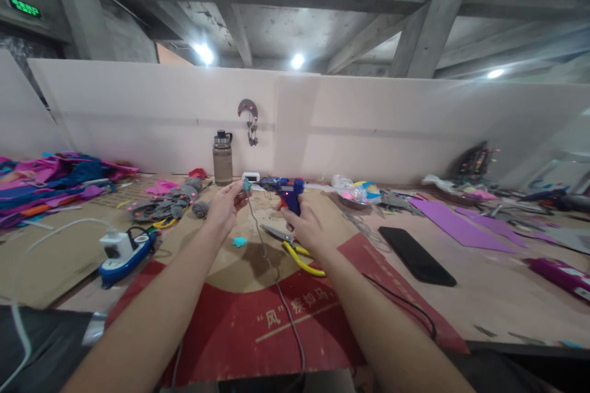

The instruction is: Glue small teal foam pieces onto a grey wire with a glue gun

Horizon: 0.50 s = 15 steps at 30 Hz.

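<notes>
My left hand (224, 207) pinches a small teal piece (247, 185), from which a grey cord (256, 221) hangs down across the mat. In my right hand (304, 221) is a blue glue gun (291, 188), its nozzle pointing left at the teal piece. Whether the tip touches it I cannot tell. Below my hands a turquoise flower-shaped cutout (239, 241) lies on the brown board (225, 267). Scissors with yellow handles (302, 264) rest beneath my right hand, blades partly open.
A power strip (126, 261) with a white plug stands at left, near piled coloured felt (59, 178). Behind are a bottle (223, 159) and grey felt pieces (166, 206). On the right lie a black phone (415, 255), purple sheets (461, 227) and a magenta object (560, 277).
</notes>
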Available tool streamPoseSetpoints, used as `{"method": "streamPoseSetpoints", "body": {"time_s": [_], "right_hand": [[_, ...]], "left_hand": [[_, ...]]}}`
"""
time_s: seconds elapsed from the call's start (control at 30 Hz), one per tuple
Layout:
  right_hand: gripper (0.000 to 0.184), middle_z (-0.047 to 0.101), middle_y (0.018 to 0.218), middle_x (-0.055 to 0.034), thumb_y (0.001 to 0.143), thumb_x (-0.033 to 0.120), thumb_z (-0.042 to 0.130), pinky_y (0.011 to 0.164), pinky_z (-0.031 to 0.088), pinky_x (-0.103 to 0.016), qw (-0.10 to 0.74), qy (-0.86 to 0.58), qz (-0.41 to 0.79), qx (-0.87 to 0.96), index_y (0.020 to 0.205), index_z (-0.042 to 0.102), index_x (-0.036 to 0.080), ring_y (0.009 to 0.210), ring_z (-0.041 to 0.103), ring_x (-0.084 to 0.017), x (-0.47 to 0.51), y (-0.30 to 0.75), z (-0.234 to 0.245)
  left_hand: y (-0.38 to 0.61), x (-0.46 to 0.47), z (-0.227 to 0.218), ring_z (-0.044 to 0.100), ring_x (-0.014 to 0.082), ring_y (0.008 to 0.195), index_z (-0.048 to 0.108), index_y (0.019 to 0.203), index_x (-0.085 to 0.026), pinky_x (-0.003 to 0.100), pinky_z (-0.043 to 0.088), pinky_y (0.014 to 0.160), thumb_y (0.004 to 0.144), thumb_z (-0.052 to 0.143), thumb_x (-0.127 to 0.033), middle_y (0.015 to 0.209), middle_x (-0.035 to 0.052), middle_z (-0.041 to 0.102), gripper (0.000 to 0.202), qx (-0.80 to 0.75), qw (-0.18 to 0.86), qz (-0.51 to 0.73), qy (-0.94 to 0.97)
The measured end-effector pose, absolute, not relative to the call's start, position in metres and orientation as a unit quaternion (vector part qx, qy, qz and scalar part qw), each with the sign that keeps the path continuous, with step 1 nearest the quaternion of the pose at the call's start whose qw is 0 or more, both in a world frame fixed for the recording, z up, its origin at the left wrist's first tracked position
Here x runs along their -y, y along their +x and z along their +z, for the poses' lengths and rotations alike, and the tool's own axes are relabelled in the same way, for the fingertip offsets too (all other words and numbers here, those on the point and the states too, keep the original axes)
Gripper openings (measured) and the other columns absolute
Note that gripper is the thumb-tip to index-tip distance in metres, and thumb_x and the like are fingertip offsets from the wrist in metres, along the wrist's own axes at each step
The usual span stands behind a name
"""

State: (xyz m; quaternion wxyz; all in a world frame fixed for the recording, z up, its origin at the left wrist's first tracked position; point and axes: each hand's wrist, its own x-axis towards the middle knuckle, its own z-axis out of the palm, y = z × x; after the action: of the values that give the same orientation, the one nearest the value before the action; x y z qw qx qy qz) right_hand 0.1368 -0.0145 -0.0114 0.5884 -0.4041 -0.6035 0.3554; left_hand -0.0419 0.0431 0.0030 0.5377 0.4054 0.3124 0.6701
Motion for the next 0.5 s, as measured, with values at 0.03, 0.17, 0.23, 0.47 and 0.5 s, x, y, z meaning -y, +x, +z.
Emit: {"method": "streamPoseSetpoints", "body": {"time_s": [0.03, 0.17, 0.23, 0.47, 0.5], "right_hand": [[0.022, 0.056, 0.068, 0.0023, 0.071, 0.032, 0.054, 0.044, 0.035, -0.022, 0.600, -0.385, 0.398, 0.578, 0.090, 0.049, 0.021, 0.047, 0.041, -0.009, 0.012, 0.138, -0.012], [0.024, 0.057, 0.070, 0.0011, 0.071, 0.032, 0.051, 0.040, 0.034, -0.020, 0.611, -0.396, 0.442, 0.524, 0.091, 0.045, 0.020, 0.046, 0.043, -0.008, -0.003, 0.151, -0.014], [0.016, 0.057, 0.065, -0.0006, 0.073, 0.030, 0.045, 0.043, 0.038, -0.023, 0.566, -0.492, 0.371, 0.547, 0.085, 0.047, 0.019, 0.047, 0.047, -0.011, -0.013, 0.163, -0.019], [0.007, 0.061, 0.071, -0.0114, 0.061, 0.017, 0.057, 0.071, 0.041, -0.034, 0.476, -0.646, 0.167, 0.574, 0.059, 0.051, 0.019, 0.081, 0.057, -0.025, -0.030, 0.198, -0.038], [0.006, 0.062, 0.077, -0.0144, 0.061, 0.017, 0.058, 0.075, 0.040, -0.037, 0.473, -0.660, 0.143, 0.566, 0.061, 0.051, 0.018, 0.088, 0.055, -0.028, -0.028, 0.199, -0.038]], "left_hand": [[-0.042, -0.044, 0.003, 0.061, 0.0092, 0.061, 0.064, 0.081, -0.014, 0.018, 0.044, 0.050, 0.063, 0.069, -0.027, 0.073, 0.0020, 0.066, 0.023, -0.313, 0.539, 0.670, 0.404], [-0.041, -0.044, 0.002, 0.057, 0.0082, 0.058, 0.064, 0.080, -0.015, 0.016, 0.036, 0.044, 0.061, 0.071, -0.031, 0.071, 0.0014, 0.064, 0.026, -0.336, 0.504, 0.663, 0.440], [-0.039, -0.043, 0.003, 0.052, 0.0066, 0.054, 0.065, 0.079, -0.015, 0.016, 0.030, 0.041, 0.060, 0.071, -0.032, 0.067, 0.0001, 0.061, 0.026, -0.353, 0.456, 0.668, 0.470], [-0.029, -0.031, 0.005, 0.051, 0.0097, 0.061, 0.067, 0.084, -0.015, 0.020, 0.037, 0.055, 0.070, 0.061, -0.034, 0.072, 0.0014, 0.063, 0.024, -0.365, 0.301, 0.636, 0.609], [-0.028, -0.028, 0.006, 0.051, 0.0102, 0.061, 0.067, 0.084, -0.016, 0.021, 0.037, 0.056, 0.071, 0.060, -0.033, 0.073, 0.0016, 0.064, 0.023, -0.372, 0.267, 0.630, 0.628]]}}
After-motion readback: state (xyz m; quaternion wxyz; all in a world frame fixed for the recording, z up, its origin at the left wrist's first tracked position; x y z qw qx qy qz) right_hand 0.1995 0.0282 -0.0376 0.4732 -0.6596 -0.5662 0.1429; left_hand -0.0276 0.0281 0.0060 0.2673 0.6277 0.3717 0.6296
